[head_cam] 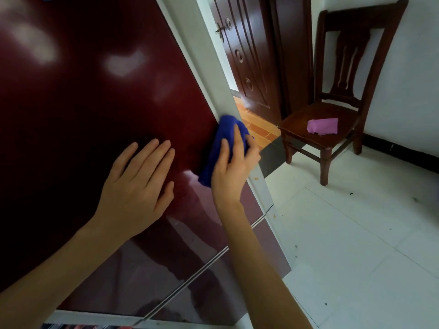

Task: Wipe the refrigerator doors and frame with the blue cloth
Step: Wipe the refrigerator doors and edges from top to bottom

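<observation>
My right hand [234,167] grips bunched blue cloth [222,141] at edge of glossy dark-red refrigerator door [95,91]; left hand [140,179] pressed flat on door, fingers straight.

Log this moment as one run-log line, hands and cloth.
stage: wipe at door edge | right hand: grips blue cloth on refrigerator door right edge, beside white frame | left hand: flat on door

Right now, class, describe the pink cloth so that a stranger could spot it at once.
Right of the red fridge door stands a wooden chair by the white wall. On its seat lies the pink cloth. It is untouched, unlike the blue cloth in the right hand.
</observation>
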